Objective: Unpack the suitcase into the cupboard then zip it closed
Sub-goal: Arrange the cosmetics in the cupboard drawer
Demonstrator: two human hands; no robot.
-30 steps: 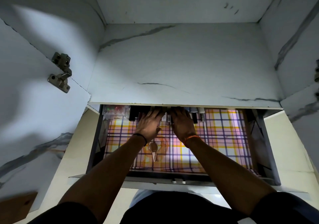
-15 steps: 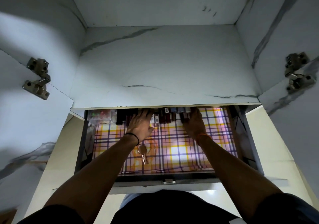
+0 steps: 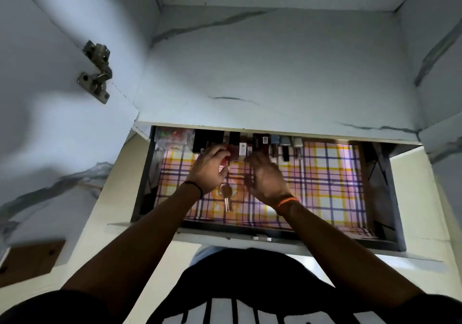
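left hand (image 3: 210, 171): grip clenched on small red item | right hand (image 3: 266, 177): moved inward, grip released

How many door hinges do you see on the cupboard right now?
1. The hinge is on the left wall of the cupboard, above and left of the open drawer. The right wall's matching spot falls outside the frame, so another may be hidden.

Metal door hinge (image 3: 96, 73), two-part, fixed to the left marbled panel. Metal key (image 3: 227, 197) lying flat on the checked drawer liner (image 3: 330, 181), blade pointing toward the front. Brown wooden board (image 3: 27, 261) at lower left, two dark spots on its face.
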